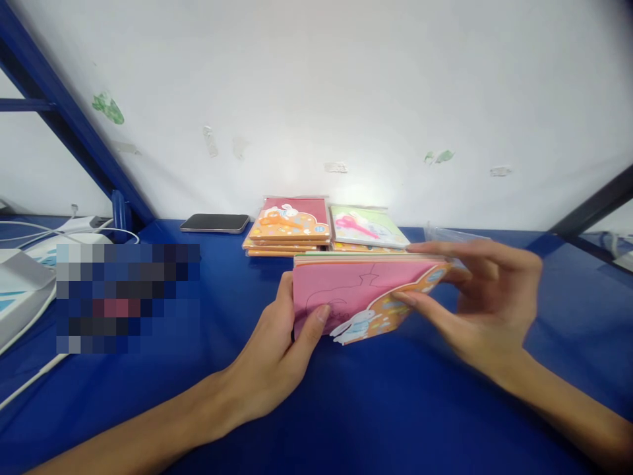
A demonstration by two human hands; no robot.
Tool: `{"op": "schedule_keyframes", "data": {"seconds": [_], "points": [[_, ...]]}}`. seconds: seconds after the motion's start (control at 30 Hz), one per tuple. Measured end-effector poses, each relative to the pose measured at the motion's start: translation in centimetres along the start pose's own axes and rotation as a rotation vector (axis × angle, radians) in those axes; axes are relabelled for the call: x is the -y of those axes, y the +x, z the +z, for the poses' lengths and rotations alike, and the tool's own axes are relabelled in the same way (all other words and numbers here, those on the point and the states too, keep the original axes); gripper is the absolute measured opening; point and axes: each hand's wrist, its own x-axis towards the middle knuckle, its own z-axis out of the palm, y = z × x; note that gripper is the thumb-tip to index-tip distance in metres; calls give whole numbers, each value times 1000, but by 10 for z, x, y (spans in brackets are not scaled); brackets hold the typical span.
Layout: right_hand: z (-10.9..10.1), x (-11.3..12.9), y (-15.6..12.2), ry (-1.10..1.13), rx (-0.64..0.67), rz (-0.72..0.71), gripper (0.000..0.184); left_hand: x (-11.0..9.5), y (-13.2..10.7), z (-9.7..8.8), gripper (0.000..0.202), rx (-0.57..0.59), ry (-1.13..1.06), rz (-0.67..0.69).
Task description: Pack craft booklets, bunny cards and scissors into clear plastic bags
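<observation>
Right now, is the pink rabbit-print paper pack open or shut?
Shut: the pink paper pack has its cover lying flat over the stacked sheets, edges together, held between the left hand and right hand.

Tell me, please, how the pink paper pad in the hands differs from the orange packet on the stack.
The pink paper pad shows a line drawing on pink; the orange packet shows orange scissors. The pad is tilted between the left hand and right hand; the packet lies flat on a stack. Both carry a white rabbit.

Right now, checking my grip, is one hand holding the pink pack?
No, both the left hand and right hand hold the pink pack.
</observation>
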Motion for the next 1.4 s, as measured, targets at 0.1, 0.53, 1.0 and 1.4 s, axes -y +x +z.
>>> {"op": "schedule_keyframes", "data": {"seconds": [0.1,0.53,1.0,1.4], "points": [[2,4,5,169,61,281,81,2,0,0,29,-3,26,21],[23,14,-4,372,393,784,32,-6,1,4,42,34,-101,-97],[-41,-47,45,-11,-88,174,38,5,4,0,46,-81,-119,-143],[-134,-172,48,-1105,332,860,89,6,3,-2,47,-76,-57,-176]]}}
